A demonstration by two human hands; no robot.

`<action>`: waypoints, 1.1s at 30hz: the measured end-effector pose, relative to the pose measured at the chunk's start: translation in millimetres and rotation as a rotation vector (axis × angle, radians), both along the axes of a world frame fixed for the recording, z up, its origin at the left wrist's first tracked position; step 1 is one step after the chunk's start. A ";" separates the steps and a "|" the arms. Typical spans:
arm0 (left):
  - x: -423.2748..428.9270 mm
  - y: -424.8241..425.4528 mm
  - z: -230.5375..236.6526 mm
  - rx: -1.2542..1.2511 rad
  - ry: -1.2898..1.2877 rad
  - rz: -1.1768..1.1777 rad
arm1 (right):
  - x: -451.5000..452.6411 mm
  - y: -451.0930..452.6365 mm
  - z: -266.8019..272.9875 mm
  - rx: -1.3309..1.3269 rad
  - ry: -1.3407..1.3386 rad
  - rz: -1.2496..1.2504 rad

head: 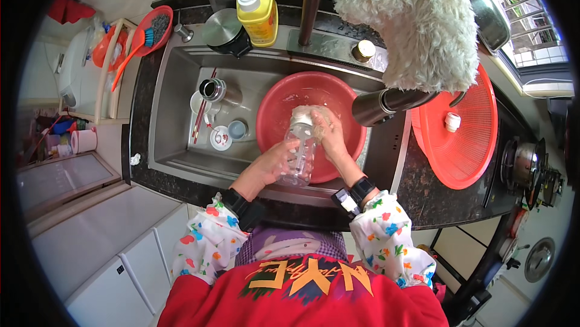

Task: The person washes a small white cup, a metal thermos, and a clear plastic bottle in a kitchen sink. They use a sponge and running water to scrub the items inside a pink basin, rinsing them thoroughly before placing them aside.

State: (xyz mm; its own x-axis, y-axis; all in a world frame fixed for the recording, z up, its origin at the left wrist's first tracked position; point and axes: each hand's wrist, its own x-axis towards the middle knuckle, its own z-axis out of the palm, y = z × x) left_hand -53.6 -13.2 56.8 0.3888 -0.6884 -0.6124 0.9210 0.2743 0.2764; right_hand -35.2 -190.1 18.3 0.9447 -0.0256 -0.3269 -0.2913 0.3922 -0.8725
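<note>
My left hand [276,161] is wrapped around the body of a clear plastic bottle [300,159], tilted over a red plastic basin [276,96]. At the bottle's white top, my right hand [330,132] presses a pale, wet cloth [321,112] around it. Whether the white part is a cap cannot be told. Some water shows in the basin, which stands in a stainless steel sink [181,82]. Left of it in the sink are an uncapped steel thermos [226,93], red chopsticks [198,121], a small saucer [220,138] and a small grey-blue cup [237,130].
A dark faucet [385,105] reaches over the basin's right rim, beneath a fluffy pale object [408,23]. On the right counter lies a red colander [466,141] with a white cap [452,122]. Behind the sink stand a yellow pump bottle [258,14] and a steel-topped black container [223,30].
</note>
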 end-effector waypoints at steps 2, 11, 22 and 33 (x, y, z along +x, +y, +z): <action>-2.0 0.3 -3.7 -0.095 0.071 0.046 | -0.2 3.5 -5.3 0.038 0.055 -0.120; 11.0 12.0 -3.4 0.094 -0.080 0.075 | -37.1 18.6 16.1 -0.310 -0.095 0.061; 19.3 30.8 -23.1 -0.062 0.011 0.163 | -1.2 -52.4 -79.5 -1.482 -0.098 0.537; 30.4 3.0 -30.7 0.034 0.258 0.423 | -9.2 -54.8 59.3 -0.073 0.148 0.697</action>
State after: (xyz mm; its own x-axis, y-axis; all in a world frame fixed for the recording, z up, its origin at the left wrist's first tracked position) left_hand -23.1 -10.3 26.2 0.4625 -0.4812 -0.7447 0.7704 0.6338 0.0689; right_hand -44.5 -244.9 77.5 0.6951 0.5414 -0.4730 -0.5700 0.0141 -0.8215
